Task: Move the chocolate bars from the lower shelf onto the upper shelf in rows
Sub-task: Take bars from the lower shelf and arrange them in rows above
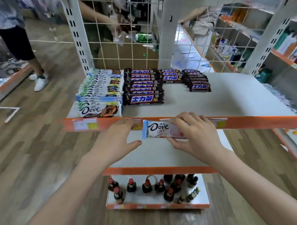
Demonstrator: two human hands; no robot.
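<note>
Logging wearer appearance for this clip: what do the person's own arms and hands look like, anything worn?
Both forearms are bare as far as the frame shows, with no sleeves in view. The left hand and right hand wear no gloves, and no rings, watch or wristband are visible.

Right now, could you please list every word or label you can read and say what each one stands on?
"Dove": bar the right hand grips.
"Dove": front bar of the white row on the upper shelf.
"士力架": dark bars, same shelf.
Price tags on the orange edge: too blurred.
Small print on both Dove wrappers: unreadable.
</note>
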